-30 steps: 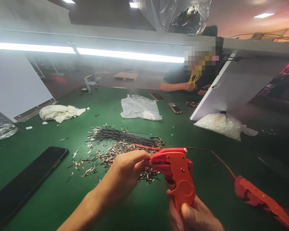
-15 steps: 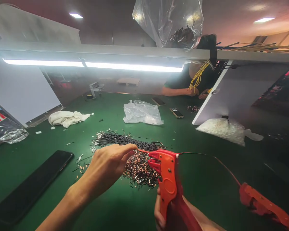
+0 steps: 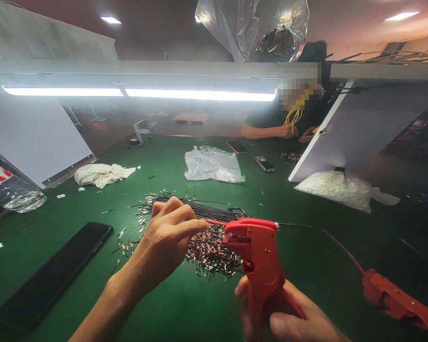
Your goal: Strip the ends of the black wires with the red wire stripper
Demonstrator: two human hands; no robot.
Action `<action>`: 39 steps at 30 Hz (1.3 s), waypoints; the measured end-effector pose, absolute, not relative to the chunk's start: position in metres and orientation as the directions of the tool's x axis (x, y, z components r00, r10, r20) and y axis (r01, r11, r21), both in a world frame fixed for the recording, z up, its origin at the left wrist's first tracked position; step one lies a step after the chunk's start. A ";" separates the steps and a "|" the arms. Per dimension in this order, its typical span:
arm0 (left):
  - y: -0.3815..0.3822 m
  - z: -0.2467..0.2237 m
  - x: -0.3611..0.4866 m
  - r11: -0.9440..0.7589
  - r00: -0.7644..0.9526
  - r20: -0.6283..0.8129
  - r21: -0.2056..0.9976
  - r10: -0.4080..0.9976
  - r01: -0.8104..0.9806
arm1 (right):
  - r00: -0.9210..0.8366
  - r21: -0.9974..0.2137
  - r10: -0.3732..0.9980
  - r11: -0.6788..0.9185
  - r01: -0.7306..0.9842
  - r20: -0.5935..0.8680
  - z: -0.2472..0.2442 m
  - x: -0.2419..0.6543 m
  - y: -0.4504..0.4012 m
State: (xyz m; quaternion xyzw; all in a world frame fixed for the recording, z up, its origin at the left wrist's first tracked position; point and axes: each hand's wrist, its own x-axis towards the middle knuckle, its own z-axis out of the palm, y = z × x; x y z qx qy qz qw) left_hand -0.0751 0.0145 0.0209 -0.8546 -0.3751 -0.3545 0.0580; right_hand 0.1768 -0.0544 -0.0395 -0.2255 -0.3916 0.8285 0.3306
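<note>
My right hand [image 3: 296, 313] is wrapped around the handles of a red wire stripper [image 3: 266, 254], which stands upright with its jaws pointing left. My left hand [image 3: 173, 230] is closed, its fingertips just left of the jaws. A thin red wire [image 3: 216, 222] runs between those fingertips and the top of the jaws; how the fingers grip it is partly hidden. Behind and beneath the left hand lie a bundle of black wires [image 3: 214, 210] with bare ends and a heap of short copper and black wire clippings [image 3: 214, 256].
A thin cord [image 3: 324, 230] runs from the stripper's back to a second red stripper [image 3: 399, 299] on the green table [image 3: 185, 308]. Around are a black phone [image 3: 53, 275], a white cloth [image 3: 103, 175], a plastic bag [image 3: 214, 165] and a filled bag [image 3: 337, 190]. A co-worker [image 3: 267, 126] sits opposite.
The wire stripper has shifted slightly right and its jaws appear closer together. My left hand has turned, with its knuckles raised and fingers more bent, and has moved a little right.
</note>
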 end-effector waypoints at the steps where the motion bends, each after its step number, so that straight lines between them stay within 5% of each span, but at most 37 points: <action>1: 0.014 0.022 -0.075 -0.712 0.461 0.656 0.168 0.597 0.682 | -0.687 -0.815 0.716 -0.468 -0.341 -0.124 -0.038 0.177 -0.055; 39: 0.008 0.019 -0.064 -0.723 0.412 0.672 0.272 0.615 0.635 | -0.669 -0.889 0.741 -0.342 -0.304 -0.057 -0.039 0.166 -0.059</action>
